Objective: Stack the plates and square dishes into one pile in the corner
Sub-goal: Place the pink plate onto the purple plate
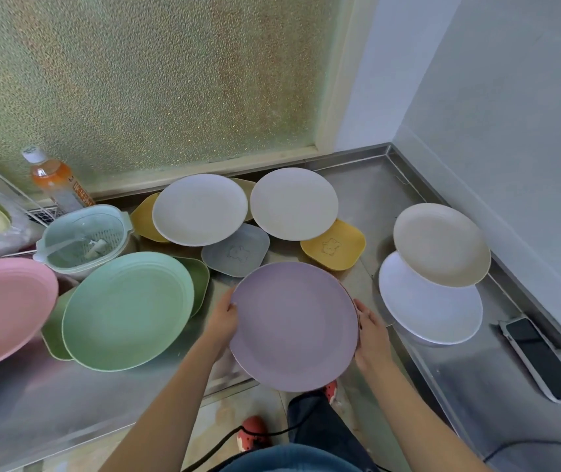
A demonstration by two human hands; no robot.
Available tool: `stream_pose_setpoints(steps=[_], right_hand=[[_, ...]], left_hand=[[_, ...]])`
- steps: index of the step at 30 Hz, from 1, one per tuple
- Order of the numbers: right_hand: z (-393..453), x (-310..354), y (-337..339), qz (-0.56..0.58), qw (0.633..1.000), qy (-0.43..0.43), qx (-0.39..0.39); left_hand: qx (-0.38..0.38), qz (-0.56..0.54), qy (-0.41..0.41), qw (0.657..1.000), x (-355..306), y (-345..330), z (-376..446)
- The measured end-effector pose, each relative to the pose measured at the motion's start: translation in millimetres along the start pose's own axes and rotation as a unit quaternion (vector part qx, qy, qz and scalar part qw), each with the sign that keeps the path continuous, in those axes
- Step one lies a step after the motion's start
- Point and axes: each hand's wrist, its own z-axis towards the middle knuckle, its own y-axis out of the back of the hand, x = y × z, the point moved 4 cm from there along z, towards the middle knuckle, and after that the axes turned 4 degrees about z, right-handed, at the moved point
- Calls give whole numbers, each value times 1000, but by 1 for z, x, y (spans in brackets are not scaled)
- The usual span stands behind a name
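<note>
Clearly the stacking is at an early stage. From the head view, both hands hold a lilac plate point(293, 326) by its opposite rims above the near edge of the steel surface point(367, 192): the left hand point(223, 320) grips its left rim, the right hand point(371, 335) its right rim, fingers curled round the edge. Toward the right edge, a beige plate point(441, 244) overlaps a white plate point(430, 303), a loose start of a pile. The far right corner itself holds no dishes yet. Along the back edge lie two pale plates point(200, 209) point(293, 203), partly covering a grey square dish point(236, 250) and a yellow square dish point(333, 245). At the left sit a green plate point(127, 310) and a pink plate point(4, 310). Judging by this, nearly everything remains to be gathered.
</note>
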Motion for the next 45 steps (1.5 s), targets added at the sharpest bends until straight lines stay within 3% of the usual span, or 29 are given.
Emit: stream_pose_setpoints(steps=[2,4,7,11,15,21,27,34,45], right_hand=[[0,0,-5,-78,996,3,36],[1,-5,-9,-63,996,-6,58],[4,-4,-4,-78,997,-6,24],[10,-1,2,-86,996,-8,30],[13,3,3,-90,994,5,60],[16,12,-3,-199,978,36,48],[26,5,0,-108,991,-77,36],[31,18,-1,-74,986,-149,13],[33,16,-3,-83,987,-140,-13]], left_hand=[[20,2,-10,1000,3,-4,-3],[25,-5,-10,1000,3,-8,-5],[24,-24,1,999,5,-9,-5],[-17,-151,53,987,7,-8,-7],[-57,-168,63,982,1,-9,-9],[-104,-14,40,994,-4,-4,-2],[-91,111,-12,990,-1,-6,4],[-109,89,-3,990,-4,-4,4],[-91,15,51,994,-3,3,8]])
